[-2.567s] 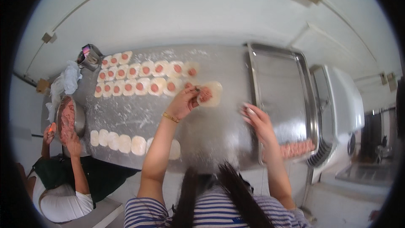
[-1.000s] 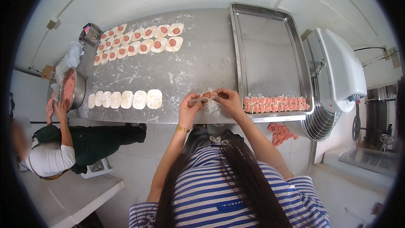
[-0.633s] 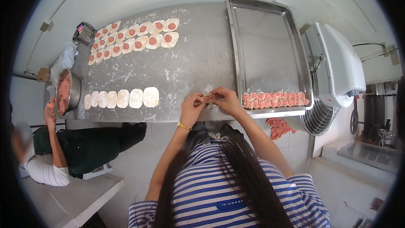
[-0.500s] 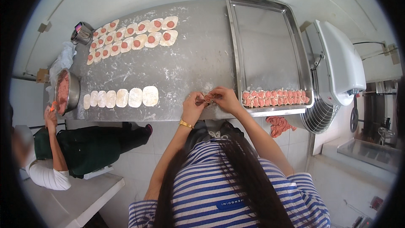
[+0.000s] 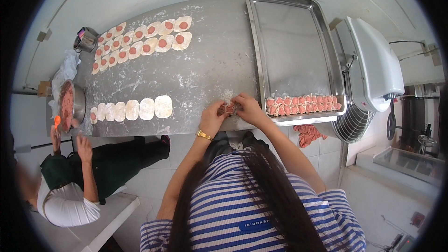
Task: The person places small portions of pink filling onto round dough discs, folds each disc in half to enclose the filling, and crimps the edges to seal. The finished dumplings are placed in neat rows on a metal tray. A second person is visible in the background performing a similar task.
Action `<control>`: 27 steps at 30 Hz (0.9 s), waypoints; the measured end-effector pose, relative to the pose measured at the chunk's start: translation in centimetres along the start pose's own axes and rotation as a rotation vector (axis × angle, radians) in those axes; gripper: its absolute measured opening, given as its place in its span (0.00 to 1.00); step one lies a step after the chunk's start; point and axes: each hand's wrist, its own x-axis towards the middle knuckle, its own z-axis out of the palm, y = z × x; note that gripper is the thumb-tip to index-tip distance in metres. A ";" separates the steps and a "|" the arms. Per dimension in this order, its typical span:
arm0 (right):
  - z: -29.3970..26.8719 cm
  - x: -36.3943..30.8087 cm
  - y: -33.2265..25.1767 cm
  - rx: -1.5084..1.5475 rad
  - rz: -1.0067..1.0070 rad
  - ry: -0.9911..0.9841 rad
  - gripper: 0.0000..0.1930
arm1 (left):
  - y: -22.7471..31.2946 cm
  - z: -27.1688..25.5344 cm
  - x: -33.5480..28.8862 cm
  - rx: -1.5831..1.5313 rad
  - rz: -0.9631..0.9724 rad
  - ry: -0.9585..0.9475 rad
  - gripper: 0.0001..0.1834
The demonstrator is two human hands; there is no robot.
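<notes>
Between my two hands, just over the table's front edge, is a meat-filled dumpling point(image 5: 229, 108) in a thin dough wrapper. My left hand point(image 5: 213, 117), with a gold watch on its wrist, pinches the near left side of it. The fingers of my right hand point(image 5: 249, 110) are closed on its right side. Fingertips partly hide the wrapper's edges. To the right, a large metal tray point(image 5: 255, 49) holds rows of formed dumplings point(image 5: 303, 105) along its near edge. Flat dough wrappers point(image 5: 132, 109) lie in a row to my left, and the leftmost bears pink filling.
At the far left lie rows of wrappers topped with meat point(image 5: 140, 42). A metal bowl of meat filling point(image 5: 68, 105) stands by a co-worker's hands point(image 5: 84, 148); one holds an orange spoon point(image 5: 57, 121). A white machine point(image 5: 373, 65) is beyond the tray; a metal container point(image 5: 86, 40) stands far left.
The co-worker's orange spoon has come away from the bowl, and a second hand has appeared. The leftmost wrapper in the near row now carries filling. My hands still pinch the dumpling, fingers slightly shifted.
</notes>
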 end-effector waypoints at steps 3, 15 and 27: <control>0.3 0.4 0.1 0.005 0.026 -0.016 0.16 | 1.1 -0.1 0.5 0.102 -0.025 -0.047 0.16; -0.1 0.8 -0.5 -0.007 0.020 -0.049 0.16 | 1.5 -0.6 1.9 0.139 -0.019 -0.167 0.11; 0.0 0.7 -0.8 -0.008 0.036 0.027 0.13 | 1.2 -0.6 2.7 0.065 -0.016 -0.202 0.11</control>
